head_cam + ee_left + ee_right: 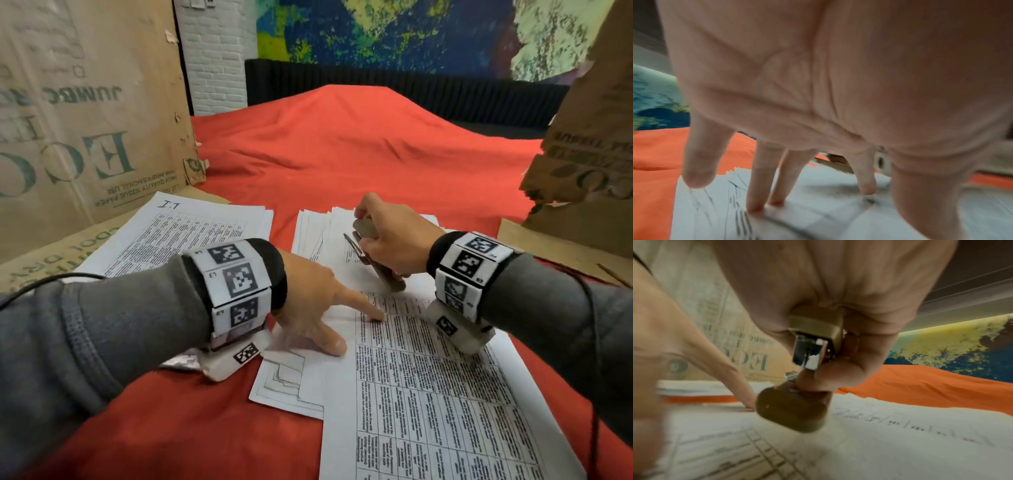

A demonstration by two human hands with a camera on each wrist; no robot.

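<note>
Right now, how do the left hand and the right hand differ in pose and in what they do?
The left hand has straight, spread fingers; the right hand is curled. The left hand holds nothing and presses its fingertips on the printed sheets; the right hand grips a stapler, tilted over them. Both wear grey sleeves and marker wristbands.

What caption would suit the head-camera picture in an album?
Right hand grips a stapler over printed sheets while the left hand presses them down.
</note>
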